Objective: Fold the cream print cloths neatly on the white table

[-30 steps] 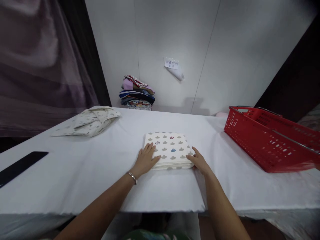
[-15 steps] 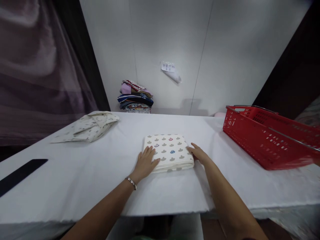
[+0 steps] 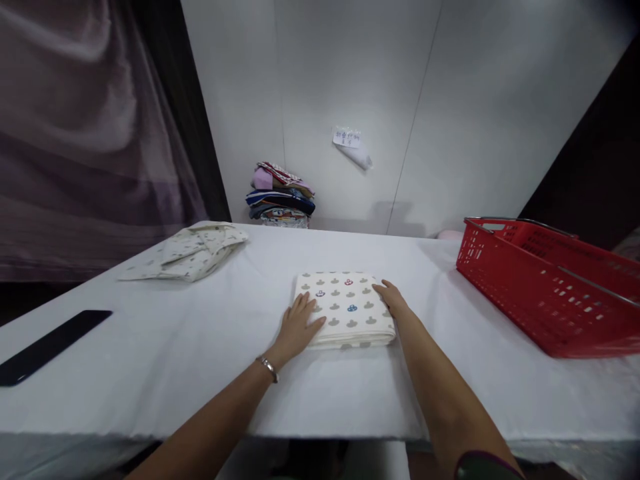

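Now the folded cloth (image 3: 346, 305) is lying just below centre frame on the white table (image 3: 200, 360); the left hand (image 3: 296, 329) is resting on its left edge, thumb spread from fingers, while the right hand (image 3: 394, 300) is touching its right edge, grip impossible to tell. Light, even pressure should be serving those layers best!

1 silver bracelet (image 3: 267, 369), dark-green sleeve (image 3: 484, 467)

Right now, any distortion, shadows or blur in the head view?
Head view: red basket looks stretched toward the right edge; faint shadow low on the wall, top-right corner dark; folded cloth fairly clear, writing on the note too soft to read.
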Motion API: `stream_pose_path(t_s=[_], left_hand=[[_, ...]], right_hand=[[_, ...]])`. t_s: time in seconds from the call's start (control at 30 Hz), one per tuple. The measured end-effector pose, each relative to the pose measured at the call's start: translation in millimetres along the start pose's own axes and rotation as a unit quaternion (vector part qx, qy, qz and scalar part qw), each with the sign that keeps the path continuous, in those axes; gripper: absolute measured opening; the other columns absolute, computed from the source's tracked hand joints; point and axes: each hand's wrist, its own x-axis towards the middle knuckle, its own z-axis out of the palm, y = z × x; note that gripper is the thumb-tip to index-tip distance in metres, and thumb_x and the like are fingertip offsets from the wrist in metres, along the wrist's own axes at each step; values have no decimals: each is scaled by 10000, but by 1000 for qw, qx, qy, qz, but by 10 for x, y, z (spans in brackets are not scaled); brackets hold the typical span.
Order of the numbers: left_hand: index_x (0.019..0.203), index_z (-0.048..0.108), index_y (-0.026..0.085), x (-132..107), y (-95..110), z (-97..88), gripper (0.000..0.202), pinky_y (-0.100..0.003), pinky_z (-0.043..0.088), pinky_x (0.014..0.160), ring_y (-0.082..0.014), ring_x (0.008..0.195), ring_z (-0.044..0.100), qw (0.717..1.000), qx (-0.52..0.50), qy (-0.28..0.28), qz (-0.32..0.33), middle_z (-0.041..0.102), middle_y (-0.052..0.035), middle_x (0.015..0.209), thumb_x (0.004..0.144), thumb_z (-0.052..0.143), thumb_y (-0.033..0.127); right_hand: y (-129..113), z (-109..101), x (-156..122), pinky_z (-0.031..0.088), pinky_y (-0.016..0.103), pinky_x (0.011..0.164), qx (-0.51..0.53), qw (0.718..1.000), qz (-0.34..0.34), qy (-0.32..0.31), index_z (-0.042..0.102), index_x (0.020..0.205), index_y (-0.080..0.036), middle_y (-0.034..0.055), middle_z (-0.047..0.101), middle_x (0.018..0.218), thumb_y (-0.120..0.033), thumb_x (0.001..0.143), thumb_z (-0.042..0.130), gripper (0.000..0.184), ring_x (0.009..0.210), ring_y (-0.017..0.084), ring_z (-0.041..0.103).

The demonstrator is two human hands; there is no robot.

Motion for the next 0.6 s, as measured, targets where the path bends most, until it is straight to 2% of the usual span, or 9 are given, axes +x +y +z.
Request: stream_pose_path(t_s=[0.07,0.13,0.2,0.27,0.37,0.47,0.53,0.6], left_hand=[[1309,433,166,64,-24,-28,586,-375,206,1100,-234,1377,166,994,-67,42,-70,210,-95,1496,848,397,526],[1300,431,148,155,-59,-81,580,-342,274,1066,-236,1328,297,979,-126,62,-151,306,-123,1454,846,407,509],[1319,390,133,261,-104,-151,620,-351,341,1010,-255,1225,446,962,-163,43,-214,444,-154,1356,825,451,502],[1331,358,109,364,-149,-221,692,-356,389,948,-272,1131,528,950,-181,19,-253,528,-174,1265,780,525,493],[1231,461,80,479,-199,-309,693,-331,447,850,-277,1057,572,935,-207,10,-289,573,-195,1198,690,631,479],[997,593,75,527,-202,-372,561,-308,486,729,-266,928,624,911,-272,-45,-307,647,-185,1057,616,689,475],[895,619,77,525,-175,-392,506,-310,495,678,-261,849,638,892,-317,-85,-310,678,-169,960,583,710,465],[878,618,85,507,-128,-391,482,-310,499,652,-254,814,639,883,-340,-85,-311,685,-153,920,565,724,435]], right_hand=[[44,-10,-37,512,278,671,-4,1000,-21,7,358,1359,-121,126,642,1048,-305,731,650,716,811,180,633],[85,-19,-74,508,265,680,-8,999,-40,15,366,1360,-129,100,655,999,-316,735,649,711,791,175,633],[120,-23,-95,506,260,677,-10,998,-61,22,374,1359,-136,79,659,956,-322,739,643,700,771,174,632],[150,-20,-99,507,262,652,-6,996,-87,28,387,1351,-134,59,659,889,-329,737,640,692,727,173,627],[181,-15,-85,497,262,595,1,993,-116,31,401,1342,-131,24,637,782,-353,719,644,705,637,164,606],[197,-17,-67,484,256,578,9,993,-119,27,404,1339,-125,6,616,747,-366,704,646,721,609,153,589],[202,-24,-57,478,251,588,25,992,-118,23,412,1331,-122,2,609,746,-362,691,658,726,615,147,583],[203,-34,-50,473,247,597,43,992,-114,25,428,1318,-123,-3,605,742,-355,672,679,732,618,141,579]])
